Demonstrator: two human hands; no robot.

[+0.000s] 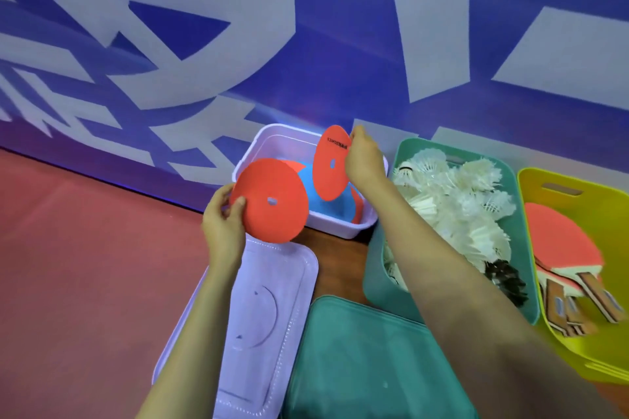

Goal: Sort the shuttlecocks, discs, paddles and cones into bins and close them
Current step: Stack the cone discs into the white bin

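Here we see both hands raised over the lavender bin (343, 230), each with an orange disc; the left hand (223, 214) pinches the near edge of one orange disc (272, 201) between thumb and fingers, the disc tilted toward the camera, its small centre hole showing, its far edge overlapping the bin's near-left rim; the right hand (364, 160) grips the edge of a second orange disc (331, 163), held nearly upright above the bin's opening, with a line of dark print near its top, too small for us to read; inside the bin lie more discs, blue (311, 177) and orange, flat on the bottom. A lavender lid (265, 316) lies flat just in front of the bin, under the left forearm; beside it a teal lid (360, 360) lies flat too. To the right stands the teal bin (374, 269), heaped with white shuttlecocks (452, 201), a few dark ones (507, 279) at its near end; the right forearm crosses over its near-left corner. Farther right, touching it, the yellow bin (578, 187) holds paddles (561, 248) with orange faces and wooden handles pointing toward us. All bins stand open; behind them runs a blue wall (340, 10) with large pale lettering; a red floor (85, 265) lies to the left.
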